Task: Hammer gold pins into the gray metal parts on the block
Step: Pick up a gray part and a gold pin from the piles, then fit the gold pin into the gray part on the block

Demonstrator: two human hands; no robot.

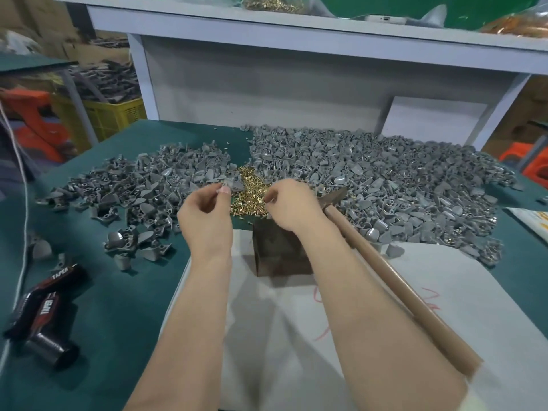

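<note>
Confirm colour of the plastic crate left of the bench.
The crate is yellow, lattice-walled; head view shows it.

**One word legible: "TAPER"**

The only text that reads is the word "TAPER", in white capitals, and it appears twice. Once it runs slantwise along the upper black pack (pixel 60 274) at the lower left of the green table mat (pixel 118 292). It appears again, turned almost on end, on the lower black pack (pixel 44 307) just beside the first. Smaller print near each word is too blurred to read. Red pen strokes (pixel 321 295) on the white sheet (pixel 296 351) form no legible characters. Orange print on the pale packet (pixel 532 219) at the right edge is also unreadable.
</note>
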